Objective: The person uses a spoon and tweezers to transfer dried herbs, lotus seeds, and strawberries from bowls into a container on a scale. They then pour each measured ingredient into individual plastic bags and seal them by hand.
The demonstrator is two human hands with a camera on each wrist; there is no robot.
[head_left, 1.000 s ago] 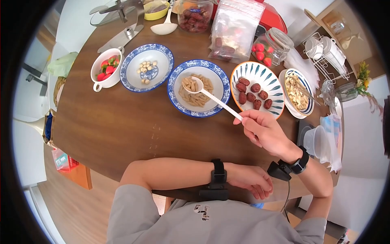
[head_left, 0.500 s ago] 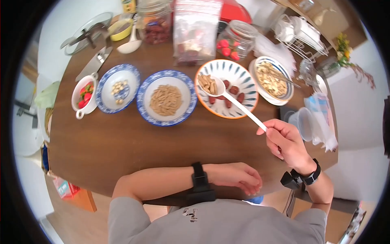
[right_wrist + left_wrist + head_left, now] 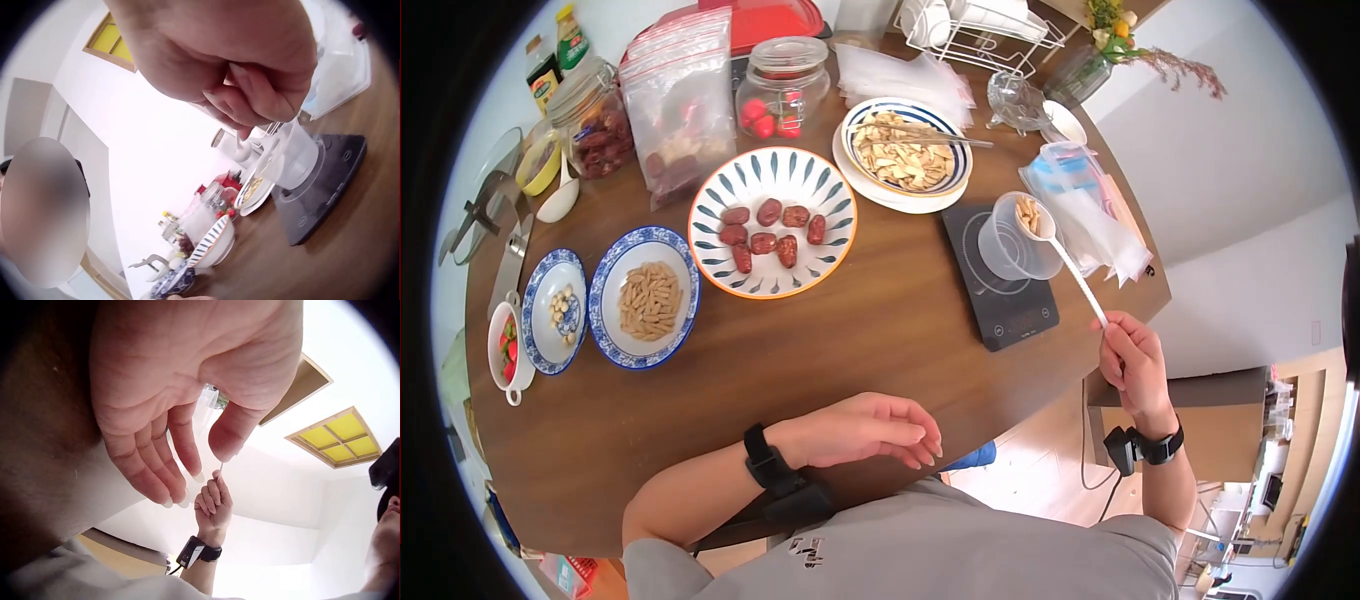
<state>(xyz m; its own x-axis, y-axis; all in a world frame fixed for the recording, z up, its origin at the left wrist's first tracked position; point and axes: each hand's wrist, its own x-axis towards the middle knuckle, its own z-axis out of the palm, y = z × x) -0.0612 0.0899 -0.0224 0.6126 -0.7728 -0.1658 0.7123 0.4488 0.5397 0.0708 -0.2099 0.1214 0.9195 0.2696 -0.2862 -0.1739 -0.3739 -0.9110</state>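
Right grip: one spoon

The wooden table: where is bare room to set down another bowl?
Bare wood lies between the orange-rimmed plate, the black scale and the left hand. The far side is crowded: zip bags, glass jars and bowl of slices.

We count, near tabletop's left edge: two blue-rimmed bowls, one handled cup. One orange-rimmed plate, eight dates on it. Near right edge: one black scale, one clear tub. Toward far edge: two lidded glass jars, two bottles, one ladle. We see one white spoon; pale kernels too many to count.
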